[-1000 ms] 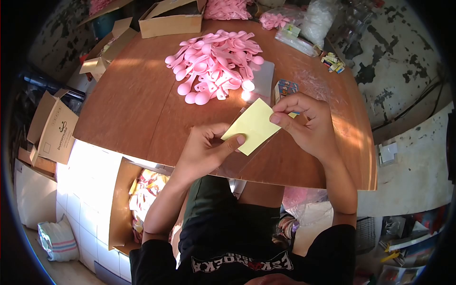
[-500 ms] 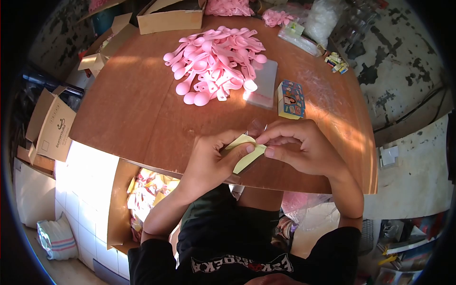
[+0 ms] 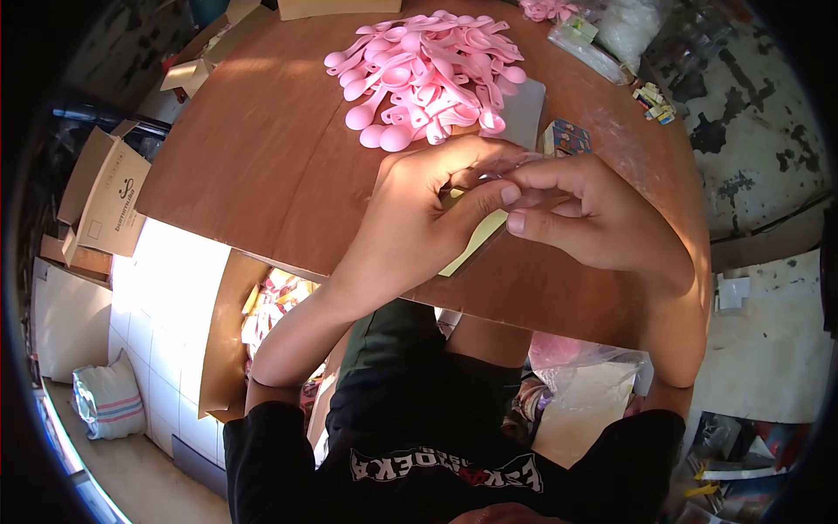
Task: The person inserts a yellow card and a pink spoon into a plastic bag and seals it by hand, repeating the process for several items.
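Note:
My left hand (image 3: 419,218) and my right hand (image 3: 594,214) meet above the near part of the round wooden table (image 3: 262,166). Between their fingertips they pinch a yellow card (image 3: 478,243) inside a clear plastic sleeve; only the card's lower edge shows under the fingers. A heap of pink plastic spoons (image 3: 432,74) lies just beyond the hands. A small colourful printed box (image 3: 566,138) sits behind my right hand, partly hidden.
Cardboard boxes (image 3: 109,205) stand on the floor to the left. An open carton with colourful packets (image 3: 266,310) sits under the table edge. Plastic bags (image 3: 615,31) and small packets (image 3: 655,96) lie at the far right of the table.
Both hands have risen closer to the camera and closed together over the yellow card, which a second ago was held flat and open to view. The view has shifted toward the spoons.

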{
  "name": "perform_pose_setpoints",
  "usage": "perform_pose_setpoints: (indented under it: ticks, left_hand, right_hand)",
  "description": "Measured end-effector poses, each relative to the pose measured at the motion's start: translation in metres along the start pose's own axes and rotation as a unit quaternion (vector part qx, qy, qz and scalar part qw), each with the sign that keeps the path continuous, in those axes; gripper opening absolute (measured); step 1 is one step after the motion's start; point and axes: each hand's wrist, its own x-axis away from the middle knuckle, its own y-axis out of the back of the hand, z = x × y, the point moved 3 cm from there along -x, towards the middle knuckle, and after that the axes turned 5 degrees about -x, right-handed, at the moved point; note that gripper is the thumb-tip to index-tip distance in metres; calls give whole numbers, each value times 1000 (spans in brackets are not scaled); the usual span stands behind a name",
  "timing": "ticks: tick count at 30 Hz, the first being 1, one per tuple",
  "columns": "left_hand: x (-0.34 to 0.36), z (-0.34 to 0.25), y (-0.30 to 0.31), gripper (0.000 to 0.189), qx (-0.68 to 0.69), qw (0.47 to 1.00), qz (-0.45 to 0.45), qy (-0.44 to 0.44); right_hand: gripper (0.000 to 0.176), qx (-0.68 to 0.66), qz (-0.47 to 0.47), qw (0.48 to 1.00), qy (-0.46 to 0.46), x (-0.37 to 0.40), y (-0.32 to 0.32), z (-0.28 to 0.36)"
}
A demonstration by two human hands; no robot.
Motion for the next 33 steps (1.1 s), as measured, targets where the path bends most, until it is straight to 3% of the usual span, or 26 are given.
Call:
perform_pose_setpoints:
  ticks: [5, 7, 8, 9, 11, 12, 13, 15, 17, 19, 22, 26, 27, 31, 33]
  left_hand:
    - [2, 0, -2, 33, -13, 1000, -4, -5]
    - [5, 2, -2, 43, -36, 995, -36, -83]
    - [9, 0, 0, 52, -48, 993, -36, -105]
    - [14, -1, 3, 52, -48, 992, -36, -110]
    - [27, 6, 8, 55, -62, 997, -27, 45]
    - [34, 19, 10, 53, -82, 994, -17, 66]
    - [38, 19, 11, 53, -84, 994, -17, 63]
    - [47, 22, 11, 45, -62, 991, -19, 117]
    - [55, 33, 8, 42, -43, 988, -35, 142]
    - [59, 40, 7, 42, 6, 988, -59, 141]
    - [61, 40, 6, 42, 15, 987, -59, 150]
    - [61, 40, 5, 42, 10, 985, -49, 165]
    - [62, 40, 4, 42, 11, 982, -45, 183]
    - [64, 45, 3, 41, 1, 992, -68, 109]
    - [65, 45, 5, 42, -3, 989, -61, 135]
  right_hand:
    - [13, 97, 33, 995, 3, -6, 0, -1]
    - [14, 145, 48, 985, -83, -7, -3, 3]
    - [14, 116, 13, 993, -9, -9, -4, 0]
    - [14, 120, 11, 993, -6, -11, -1, -6]
    - [16, 50, 64, 996, 35, -16, 7, -11]
    - [21, 71, 155, 984, 54, -23, 17, -11]
    - [21, 73, 154, 984, 57, -29, 30, -15]
    - [23, -120, 130, 984, -19, -46, 50, -35]
    - [24, -1, -75, 997, 11, -80, 79, -66]
    - [29, 201, -203, 957, 45, -108, 102, -90]
    - [34, 287, -250, 915, 134, -142, 109, -105]
    - [36, 372, -225, 877, 203, -175, 100, -110]
    - [36, 371, -227, 877, 204, -177, 98, -110]
    - [27, 426, -249, 852, 174, -182, 93, -112]
    - [24, 427, -260, 848, 175, -182, 94, -114]
